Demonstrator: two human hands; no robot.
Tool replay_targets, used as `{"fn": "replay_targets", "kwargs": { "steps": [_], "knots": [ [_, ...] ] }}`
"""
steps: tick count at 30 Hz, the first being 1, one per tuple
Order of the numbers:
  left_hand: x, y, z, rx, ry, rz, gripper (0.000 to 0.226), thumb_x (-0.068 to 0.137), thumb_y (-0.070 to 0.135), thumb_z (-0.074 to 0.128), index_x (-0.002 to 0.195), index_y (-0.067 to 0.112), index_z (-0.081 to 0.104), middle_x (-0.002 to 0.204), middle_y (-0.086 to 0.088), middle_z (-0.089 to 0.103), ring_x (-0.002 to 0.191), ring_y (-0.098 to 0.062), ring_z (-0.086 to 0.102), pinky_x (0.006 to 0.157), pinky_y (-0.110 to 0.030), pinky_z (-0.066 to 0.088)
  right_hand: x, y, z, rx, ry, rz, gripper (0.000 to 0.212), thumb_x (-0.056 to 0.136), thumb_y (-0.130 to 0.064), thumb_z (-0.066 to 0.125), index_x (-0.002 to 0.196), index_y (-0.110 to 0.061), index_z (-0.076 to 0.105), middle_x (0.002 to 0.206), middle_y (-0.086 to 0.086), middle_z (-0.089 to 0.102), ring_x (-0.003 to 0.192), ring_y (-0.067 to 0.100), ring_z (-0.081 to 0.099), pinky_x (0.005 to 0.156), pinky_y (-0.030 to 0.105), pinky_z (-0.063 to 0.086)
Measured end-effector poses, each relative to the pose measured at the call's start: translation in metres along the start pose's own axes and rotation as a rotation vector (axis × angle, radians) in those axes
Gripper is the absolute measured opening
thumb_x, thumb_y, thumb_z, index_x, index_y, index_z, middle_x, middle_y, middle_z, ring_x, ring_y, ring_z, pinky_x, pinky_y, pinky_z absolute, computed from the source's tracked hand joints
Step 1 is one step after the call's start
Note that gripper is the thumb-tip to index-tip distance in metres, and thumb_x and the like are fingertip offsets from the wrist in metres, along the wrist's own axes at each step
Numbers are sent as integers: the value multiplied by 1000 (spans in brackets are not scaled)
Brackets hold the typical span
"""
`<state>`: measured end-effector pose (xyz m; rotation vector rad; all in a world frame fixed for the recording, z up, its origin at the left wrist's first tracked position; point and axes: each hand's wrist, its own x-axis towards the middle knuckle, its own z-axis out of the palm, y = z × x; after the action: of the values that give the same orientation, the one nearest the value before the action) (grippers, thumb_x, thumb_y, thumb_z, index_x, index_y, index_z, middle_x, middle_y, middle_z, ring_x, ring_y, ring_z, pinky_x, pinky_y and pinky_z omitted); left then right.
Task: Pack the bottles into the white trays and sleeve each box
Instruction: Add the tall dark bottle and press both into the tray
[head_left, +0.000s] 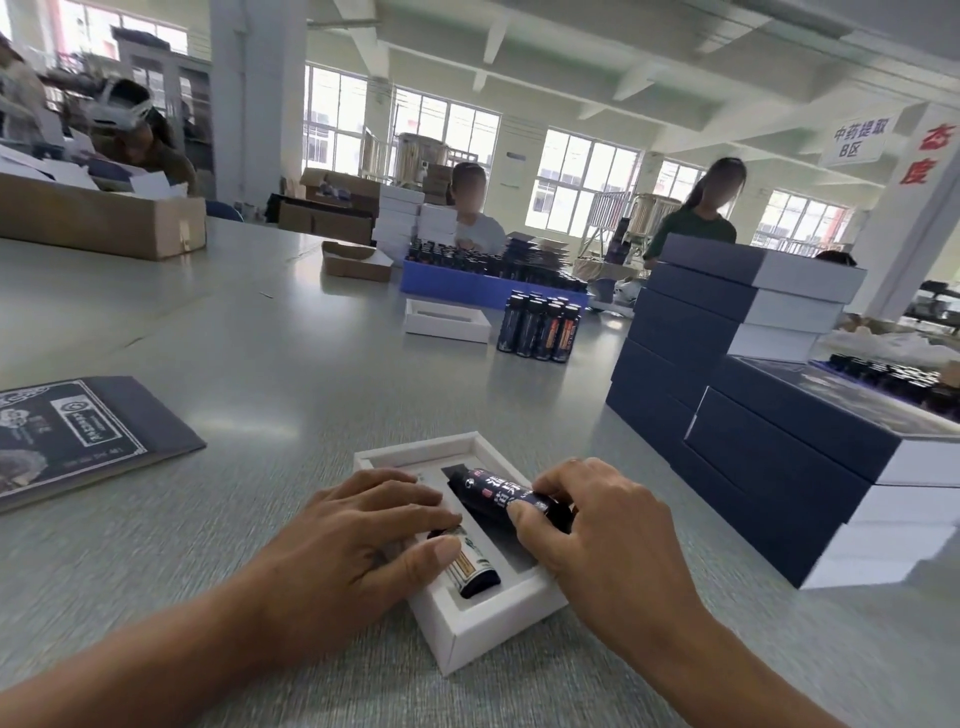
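Note:
A white tray (480, 621) lies on the grey table right in front of me. One dark bottle (470, 565) lies in its left slot, and my left hand (353, 540) rests flat over it with straight fingers. My right hand (602, 530) pinches a second dark bottle (498, 491) by its near end, tilted over the tray's right slot. A cluster of upright bottles (540, 325) stands farther back, beside another empty white tray (447, 325). A flat dark blue sleeve (83, 436) lies to the left.
Stacks of sleeved dark blue boxes (753, 415) rise close on the right. A blue crate of bottles (467, 283) sits at the back, a cardboard box (98, 218) at far left. Other people work at the table's far side.

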<state>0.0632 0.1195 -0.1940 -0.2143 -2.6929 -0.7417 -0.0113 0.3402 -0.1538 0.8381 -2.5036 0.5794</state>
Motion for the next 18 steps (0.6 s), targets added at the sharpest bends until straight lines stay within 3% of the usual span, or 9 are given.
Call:
{"fn": "replay_targets", "kwargs": {
  "steps": [5,10,15,18],
  "knots": [
    [0,1,-1,-9,0,1,65,80,90,18,123,60,57,134,43,43,136,17,20,117,-29,24,0,-3,1,-21,25,1,26,89,-57,54,97,-34,64,88,-17,60,73,0,53,62,11,34],
    [-1,3,-1,-5,17,4,66,82,86,21,125,54,61,134,38,47,135,16,24,116,-32,27,-4,-4,0,-126,-91,-60,33,87,-69,46,98,-39,51,89,-18,50,75,2,50,62,19,36],
    [-1,4,-1,0,6,1,65,84,84,21,127,52,59,133,36,50,133,17,24,114,-32,30,0,2,-12,-20,-202,-36,35,80,-67,59,101,-38,57,97,-19,59,79,-2,55,68,16,43],
    [-1,2,0,-5,1,-6,65,84,84,21,127,52,59,134,35,50,133,16,25,115,-34,30,-1,5,-15,56,-217,-6,32,79,-60,67,102,-38,63,95,-20,62,77,-5,54,65,11,38]
  ]
}}
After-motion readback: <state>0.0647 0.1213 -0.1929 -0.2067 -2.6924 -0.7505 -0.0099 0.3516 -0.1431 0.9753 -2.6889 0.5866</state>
